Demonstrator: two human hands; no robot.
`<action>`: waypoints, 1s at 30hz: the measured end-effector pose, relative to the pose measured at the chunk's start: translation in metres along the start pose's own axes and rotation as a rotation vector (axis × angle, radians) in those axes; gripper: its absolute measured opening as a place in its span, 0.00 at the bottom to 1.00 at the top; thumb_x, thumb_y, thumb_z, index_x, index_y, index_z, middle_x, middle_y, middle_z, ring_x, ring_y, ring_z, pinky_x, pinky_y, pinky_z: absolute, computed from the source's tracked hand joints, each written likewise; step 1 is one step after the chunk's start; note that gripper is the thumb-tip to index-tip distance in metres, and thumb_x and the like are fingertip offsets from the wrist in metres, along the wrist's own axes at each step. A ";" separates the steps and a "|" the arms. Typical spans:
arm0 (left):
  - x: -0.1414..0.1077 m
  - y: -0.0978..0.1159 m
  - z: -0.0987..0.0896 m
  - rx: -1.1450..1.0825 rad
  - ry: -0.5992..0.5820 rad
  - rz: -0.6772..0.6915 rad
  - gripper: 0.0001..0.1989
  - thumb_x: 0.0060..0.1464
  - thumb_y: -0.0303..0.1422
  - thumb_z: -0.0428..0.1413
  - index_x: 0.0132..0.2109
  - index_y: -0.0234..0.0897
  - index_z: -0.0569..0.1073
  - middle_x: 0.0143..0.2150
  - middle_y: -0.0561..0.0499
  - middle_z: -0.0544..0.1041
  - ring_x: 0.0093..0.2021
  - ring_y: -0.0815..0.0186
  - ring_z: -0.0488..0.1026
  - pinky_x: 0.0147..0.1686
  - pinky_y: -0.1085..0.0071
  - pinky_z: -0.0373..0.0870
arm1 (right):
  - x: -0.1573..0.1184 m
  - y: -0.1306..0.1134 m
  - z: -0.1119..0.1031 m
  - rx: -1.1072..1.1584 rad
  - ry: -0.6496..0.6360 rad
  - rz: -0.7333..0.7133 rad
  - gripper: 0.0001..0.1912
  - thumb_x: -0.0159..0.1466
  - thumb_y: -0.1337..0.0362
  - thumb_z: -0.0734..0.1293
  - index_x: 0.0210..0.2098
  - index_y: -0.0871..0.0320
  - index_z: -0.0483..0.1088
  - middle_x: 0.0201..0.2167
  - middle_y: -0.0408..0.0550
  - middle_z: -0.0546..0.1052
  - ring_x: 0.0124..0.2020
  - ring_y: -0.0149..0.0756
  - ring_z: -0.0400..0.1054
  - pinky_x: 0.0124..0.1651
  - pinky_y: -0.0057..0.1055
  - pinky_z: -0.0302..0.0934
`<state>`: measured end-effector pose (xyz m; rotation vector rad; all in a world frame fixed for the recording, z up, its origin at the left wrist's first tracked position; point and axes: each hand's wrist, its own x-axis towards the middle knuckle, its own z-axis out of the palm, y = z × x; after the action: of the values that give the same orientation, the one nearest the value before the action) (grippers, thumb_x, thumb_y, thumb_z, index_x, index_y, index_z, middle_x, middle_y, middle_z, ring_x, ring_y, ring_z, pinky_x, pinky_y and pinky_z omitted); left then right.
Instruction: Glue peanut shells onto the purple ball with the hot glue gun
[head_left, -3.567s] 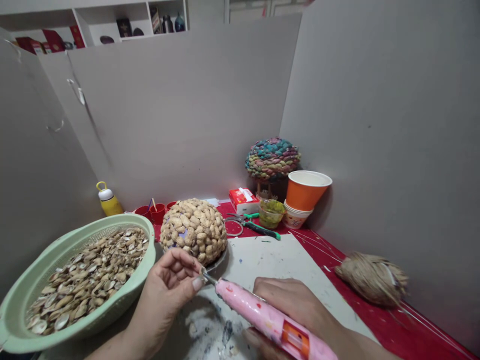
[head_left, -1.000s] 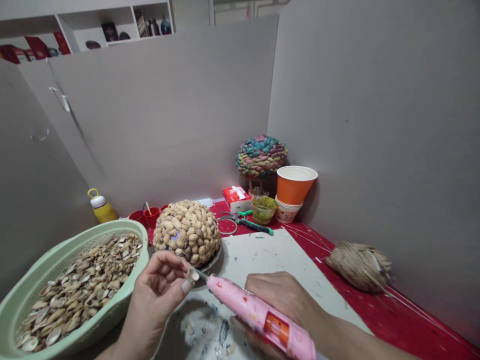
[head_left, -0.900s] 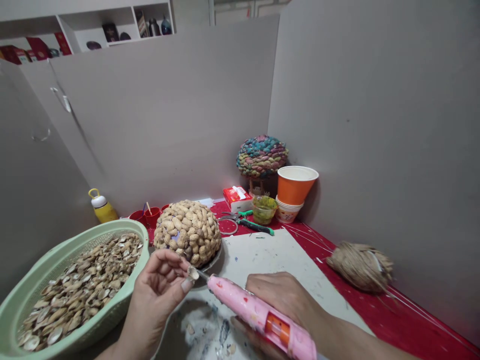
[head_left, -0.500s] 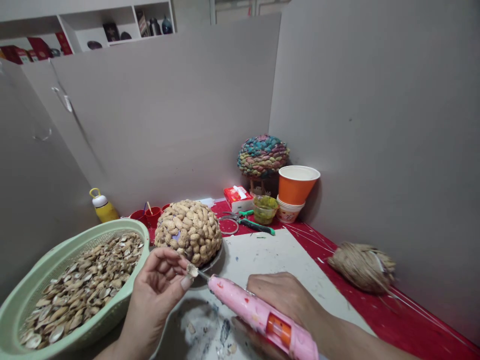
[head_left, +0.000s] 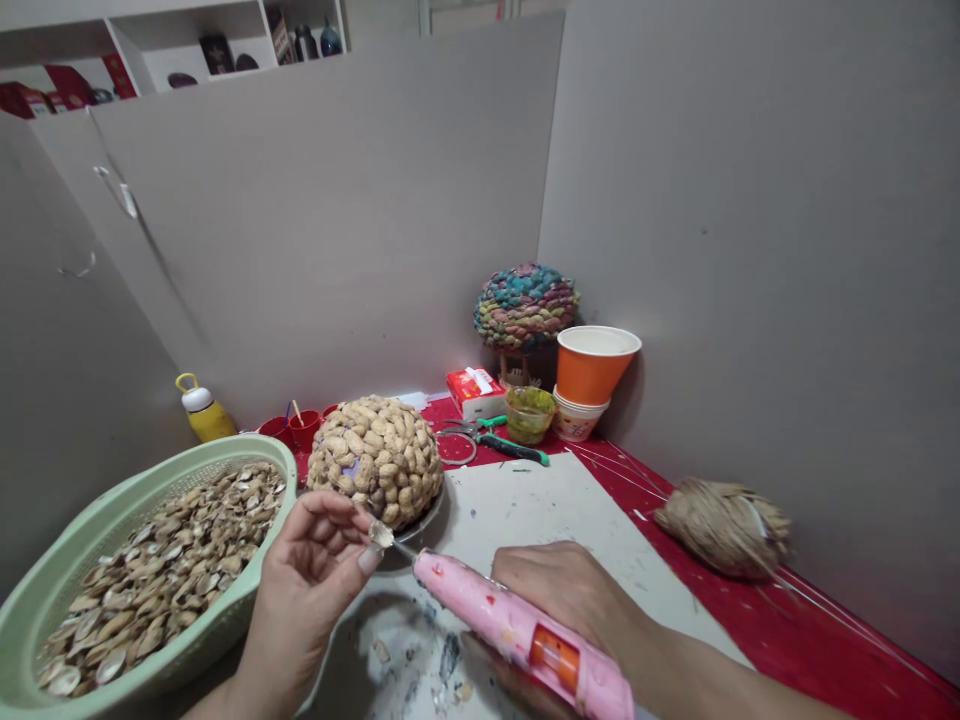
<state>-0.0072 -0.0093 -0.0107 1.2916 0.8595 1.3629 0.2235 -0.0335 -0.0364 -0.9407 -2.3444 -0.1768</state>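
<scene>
Between the thumb and fingers of my left hand (head_left: 319, 570) is a peanut shell half (head_left: 381, 535), its hollow side toward the glue gun. My right hand (head_left: 562, 600) is wrapped round a pink hot glue gun (head_left: 495, 620), whose metal tip points left and meets or nearly meets the shell. Just behind my left hand sits a dome covered with peanut shells (head_left: 382, 455), on a plate (head_left: 433, 515); a small purple patch shows through on its front. To the left, a pale green basket (head_left: 281, 455) holds many loose shell halves (head_left: 172, 560).
Behind the stained white board (head_left: 540, 500) lie green-handled pliers (head_left: 514, 448), a tissue pack (head_left: 478, 393), a plastic bowl (head_left: 530, 415) and an orange paper bucket (head_left: 596, 365). A raffia bundle (head_left: 724, 528) rests at right. Grey partitions (head_left: 360, 240) enclose the table.
Both hands keep nearly the same pose, with the shell half and the glue gun tip still together. The view has shifted very slightly.
</scene>
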 end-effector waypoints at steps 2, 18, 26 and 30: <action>0.000 0.001 0.001 0.005 0.013 0.006 0.15 0.47 0.28 0.66 0.41 0.42 0.70 0.35 0.55 0.76 0.36 0.72 0.73 0.39 0.80 0.71 | -0.002 0.001 0.002 0.017 -0.003 0.006 0.11 0.56 0.65 0.63 0.22 0.55 0.55 0.17 0.37 0.59 0.17 0.26 0.48 0.22 0.30 0.37; -0.002 0.002 0.003 0.161 0.038 0.057 0.13 0.46 0.29 0.66 0.38 0.39 0.72 0.33 0.52 0.77 0.34 0.70 0.75 0.36 0.79 0.73 | 0.006 -0.003 -0.002 0.103 0.136 -0.029 0.13 0.59 0.63 0.58 0.21 0.55 0.52 0.16 0.36 0.58 0.16 0.25 0.47 0.20 0.28 0.39; -0.004 0.002 0.005 0.220 0.053 0.096 0.12 0.46 0.29 0.65 0.38 0.40 0.72 0.34 0.52 0.78 0.34 0.69 0.75 0.37 0.78 0.74 | 0.003 0.000 0.000 0.156 0.091 -0.022 0.11 0.56 0.65 0.59 0.21 0.54 0.50 0.17 0.36 0.56 0.17 0.26 0.47 0.21 0.28 0.39; -0.003 0.003 0.005 0.205 0.077 0.083 0.12 0.45 0.29 0.66 0.38 0.40 0.72 0.34 0.52 0.78 0.35 0.68 0.75 0.37 0.77 0.74 | 0.001 0.001 0.002 0.142 0.080 -0.023 0.11 0.55 0.65 0.59 0.21 0.55 0.50 0.17 0.36 0.56 0.17 0.26 0.46 0.21 0.29 0.37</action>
<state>-0.0031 -0.0140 -0.0078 1.4532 1.0293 1.4257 0.2225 -0.0319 -0.0376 -0.8231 -2.2629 -0.0555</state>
